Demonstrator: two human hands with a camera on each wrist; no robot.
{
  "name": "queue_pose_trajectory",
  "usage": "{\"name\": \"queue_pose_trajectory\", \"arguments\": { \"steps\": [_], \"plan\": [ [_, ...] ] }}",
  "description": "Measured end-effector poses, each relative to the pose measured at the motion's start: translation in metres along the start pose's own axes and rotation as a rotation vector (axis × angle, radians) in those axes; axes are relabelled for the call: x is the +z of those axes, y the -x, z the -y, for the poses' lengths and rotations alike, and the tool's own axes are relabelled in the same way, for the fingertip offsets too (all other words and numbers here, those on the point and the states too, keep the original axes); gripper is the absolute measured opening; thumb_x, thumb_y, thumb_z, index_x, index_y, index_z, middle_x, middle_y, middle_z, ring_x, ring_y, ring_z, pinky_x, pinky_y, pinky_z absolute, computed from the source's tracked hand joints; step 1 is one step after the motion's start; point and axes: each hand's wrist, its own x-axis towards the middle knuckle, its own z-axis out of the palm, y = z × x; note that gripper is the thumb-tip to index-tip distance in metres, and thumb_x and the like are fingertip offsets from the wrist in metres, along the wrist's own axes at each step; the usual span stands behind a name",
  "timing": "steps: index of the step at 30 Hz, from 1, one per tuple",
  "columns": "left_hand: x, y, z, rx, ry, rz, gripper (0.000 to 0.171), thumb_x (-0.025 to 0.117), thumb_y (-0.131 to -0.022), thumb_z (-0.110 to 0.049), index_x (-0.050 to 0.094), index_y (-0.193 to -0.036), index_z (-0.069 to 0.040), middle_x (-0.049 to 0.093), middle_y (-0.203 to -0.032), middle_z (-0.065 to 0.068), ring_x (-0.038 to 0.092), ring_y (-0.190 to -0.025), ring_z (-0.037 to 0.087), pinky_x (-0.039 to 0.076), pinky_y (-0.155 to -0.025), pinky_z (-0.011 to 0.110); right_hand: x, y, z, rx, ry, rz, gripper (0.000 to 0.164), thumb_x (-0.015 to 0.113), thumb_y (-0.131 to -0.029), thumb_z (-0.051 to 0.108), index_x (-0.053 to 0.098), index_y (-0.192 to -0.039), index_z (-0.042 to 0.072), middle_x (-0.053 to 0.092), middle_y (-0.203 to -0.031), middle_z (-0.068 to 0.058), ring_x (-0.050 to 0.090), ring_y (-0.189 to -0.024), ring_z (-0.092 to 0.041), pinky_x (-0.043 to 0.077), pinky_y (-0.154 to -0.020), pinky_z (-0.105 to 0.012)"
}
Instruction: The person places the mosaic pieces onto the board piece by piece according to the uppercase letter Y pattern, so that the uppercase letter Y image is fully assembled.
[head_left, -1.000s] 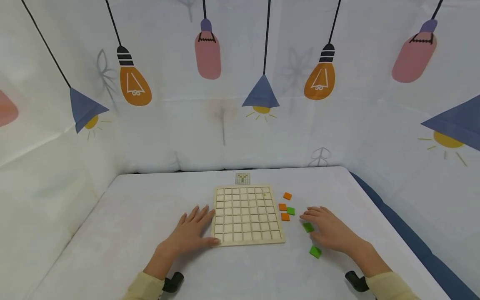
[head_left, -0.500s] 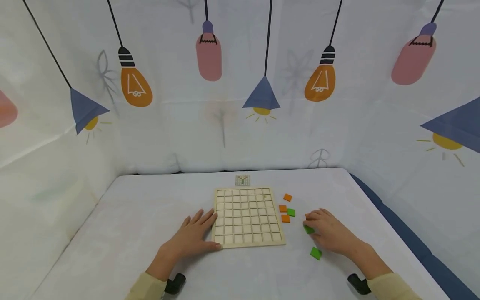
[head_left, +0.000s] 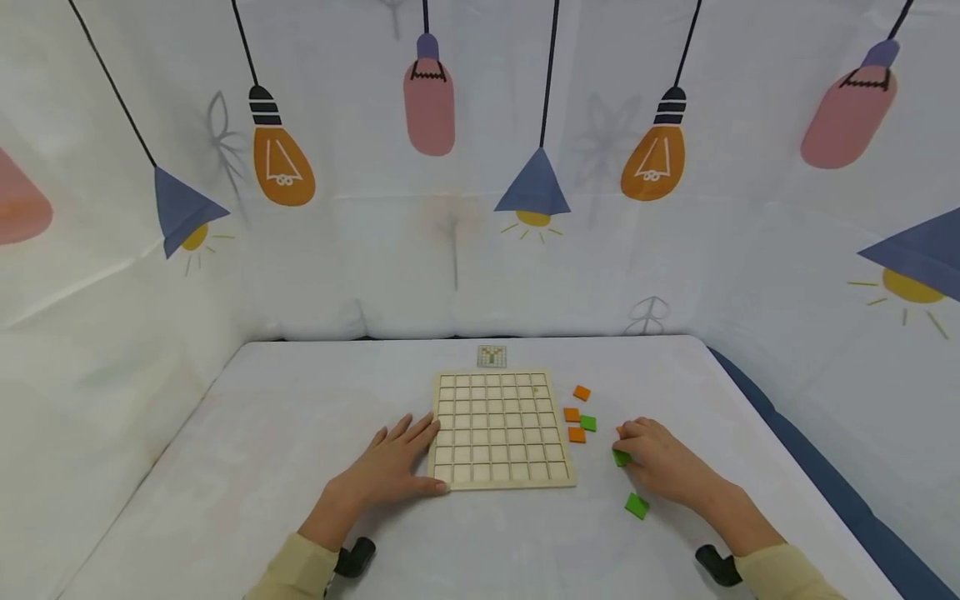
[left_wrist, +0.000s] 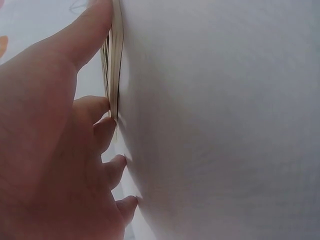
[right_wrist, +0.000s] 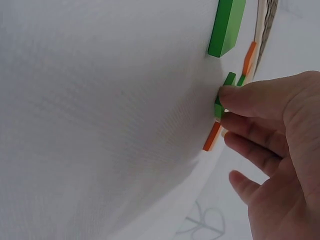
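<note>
My left hand point(head_left: 396, 467) lies with spread fingers at the left edge of the wooden grid board point(head_left: 501, 485). Its thumb point(left_wrist: 92, 30) touches the board's near corner, and two fingertips meet the side of the board. With thumb and index finger, my right hand point(head_left: 660, 458) pinches a green square tile point(right_wrist: 218, 109) close over the white table. Just beyond those fingertips is an orange tile point(right_wrist: 212, 137), mostly covered by the hand in the head view. Another green tile point(head_left: 637, 506) lies nearer the person.
Right of the board are several loose tiles, among them an orange tile point(head_left: 582, 392) and a green tile point(head_left: 588, 423). A small printed pattern card point(head_left: 491, 357) lies behind the board. A white curtain with lamp drawings surrounds the white table point(head_left: 330, 392).
The right hand's fingers have curled in and pinched the green tile, and an orange tile now shows at its fingertips. The left hand stays at the board. The head view has shifted slightly.
</note>
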Motion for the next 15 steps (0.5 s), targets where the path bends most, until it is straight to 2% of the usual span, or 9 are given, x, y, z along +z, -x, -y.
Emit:
{"name": "queue_pose_trajectory", "arguments": {
  "steps": [15],
  "plan": [
    [0.0011, -0.0011, 0.0005, 0.007, 0.004, 0.007, 0.100, 0.065, -0.081, -0.070, 0.028, -0.158, -0.018, 0.022, -0.167, 0.001, 0.015, -0.155, 0.036, 0.017, -0.120, 0.066, 0.0024, -0.0069, -0.0002, 0.022, -0.023, -0.004, 0.020, 0.073, -0.079, 0.005, 0.077, -0.099, 0.008, 0.064, -0.100, 0.002, 0.051, -0.093, -0.014, 0.055, -0.083, -0.036]
  ]
}}
